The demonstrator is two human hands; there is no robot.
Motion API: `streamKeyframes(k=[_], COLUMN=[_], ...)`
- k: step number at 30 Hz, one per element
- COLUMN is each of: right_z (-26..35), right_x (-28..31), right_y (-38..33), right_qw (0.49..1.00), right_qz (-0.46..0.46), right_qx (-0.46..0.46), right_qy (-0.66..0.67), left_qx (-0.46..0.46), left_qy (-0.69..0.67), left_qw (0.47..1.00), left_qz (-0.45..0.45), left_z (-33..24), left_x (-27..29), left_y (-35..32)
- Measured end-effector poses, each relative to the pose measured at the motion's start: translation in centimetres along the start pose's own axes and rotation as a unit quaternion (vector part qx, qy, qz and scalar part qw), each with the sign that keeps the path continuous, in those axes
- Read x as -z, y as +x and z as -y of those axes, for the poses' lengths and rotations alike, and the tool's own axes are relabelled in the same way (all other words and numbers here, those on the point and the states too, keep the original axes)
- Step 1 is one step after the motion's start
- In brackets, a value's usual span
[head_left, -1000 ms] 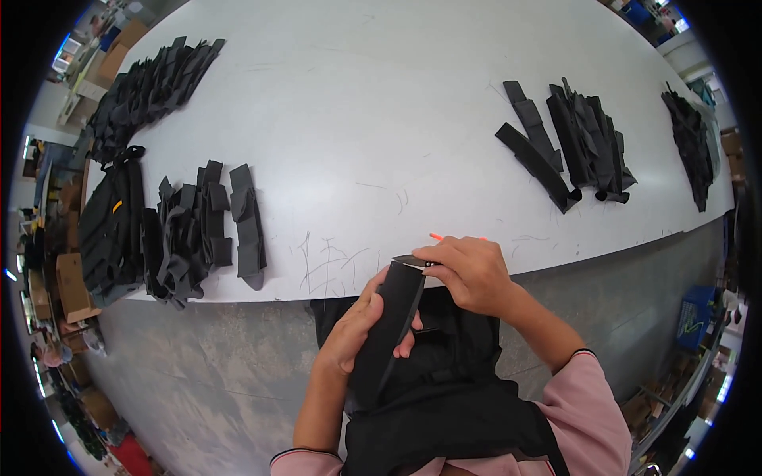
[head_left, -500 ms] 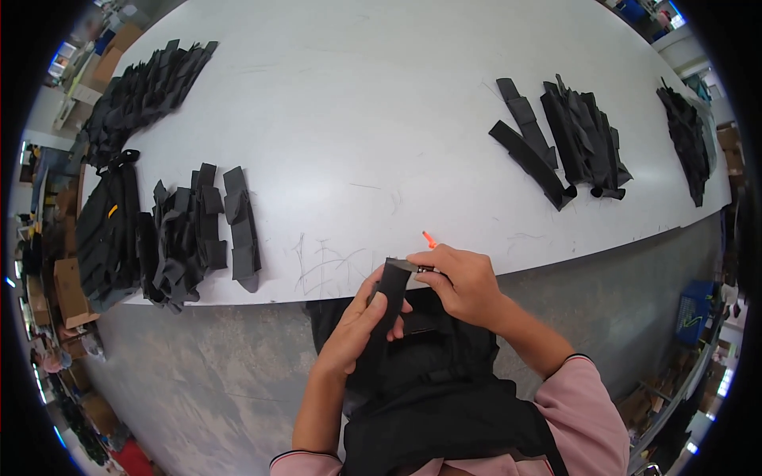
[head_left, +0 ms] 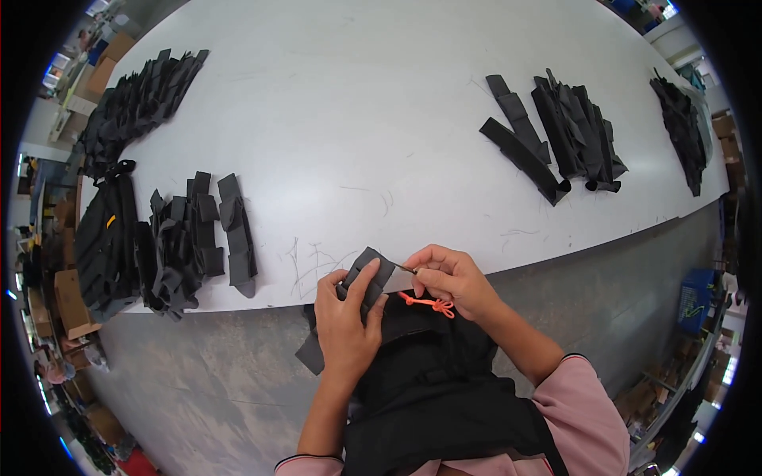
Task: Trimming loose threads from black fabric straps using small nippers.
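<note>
A black fabric strip (head_left: 371,279), folded over, is gripped in my left hand (head_left: 347,321) just past the table's near edge. Its loose end (head_left: 311,354) hangs below that wrist. My right hand (head_left: 453,279) pinches a small, slim dark tool (head_left: 406,269), whose thin tip reaches to the strip's upper right corner. Too little of the tool shows to tell its exact kind. Below the right fingers dangles a knotted orange cord (head_left: 432,303); where it is fastened is hidden.
White table (head_left: 333,119) with pencil-like marks spans the front. Dark fabric strips lie in piles at near left (head_left: 184,238), far left (head_left: 147,103) and right (head_left: 578,131). A black bag-like piece (head_left: 111,238) rests at left, another dark bundle (head_left: 681,131) at far right. A blue crate (head_left: 698,300) stands beyond.
My left hand has turned the strip over, its fingers now across the top and the loose end out to the left. The orange cord has swung from above my right hand to below it.
</note>
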State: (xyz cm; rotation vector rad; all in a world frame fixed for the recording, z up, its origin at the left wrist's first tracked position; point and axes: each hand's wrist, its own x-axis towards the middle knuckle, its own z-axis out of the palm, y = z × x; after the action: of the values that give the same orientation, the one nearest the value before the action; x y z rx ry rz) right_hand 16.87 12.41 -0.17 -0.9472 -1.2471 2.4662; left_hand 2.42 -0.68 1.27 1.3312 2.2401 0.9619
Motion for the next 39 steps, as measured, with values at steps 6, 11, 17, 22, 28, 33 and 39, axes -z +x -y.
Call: streamKeyframes(k=[6, 11, 17, 22, 28, 33, 39], right_z=[-0.8, 0.4, -0.1, -2.4, -2.1, -2.2, -1.9], right_x=[-0.4, -0.5, -0.4, -0.8, -1.9, -1.8, -2.5], right_y=[0.3, 0.7, 1.3, -0.5, -0.6, 0.1, -0.7], right_qw=[0.994, 0.991, 0.998, 0.95, 0.791, 0.793, 0.823], right_qz=[-0.051, -0.056, -0.005, -0.135, -0.15, -0.172, -0.147], right_qx=[0.062, 0.069, 0.029, 0.208, 0.391, 0.41, 0.384], right_qy=[-0.069, -0.102, -0.064, -0.19, -0.445, -0.416, -0.393], left_qx=[-0.024, -0.018, -0.018, 0.037, 0.12, 0.261, 0.156], left_qy=[0.017, -0.005, -0.032, -0.137, -0.332, -0.517, -0.388], left_qw=[0.999, 1.0, 0.999, 0.989, 0.927, 0.788, 0.898], left_qz=[-0.023, -0.026, -0.018, 0.035, 0.127, 0.209, 0.141], left_z=[-0.1, 0.0, 0.1, -0.4, 0.6, 0.1, 0.8], left_x=[0.0, 0.1, -0.2, 0.5, -0.1, 0.3, -0.4], left_y=[-0.2, -0.2, -0.2, 0.3, -0.1, -0.3, -0.2])
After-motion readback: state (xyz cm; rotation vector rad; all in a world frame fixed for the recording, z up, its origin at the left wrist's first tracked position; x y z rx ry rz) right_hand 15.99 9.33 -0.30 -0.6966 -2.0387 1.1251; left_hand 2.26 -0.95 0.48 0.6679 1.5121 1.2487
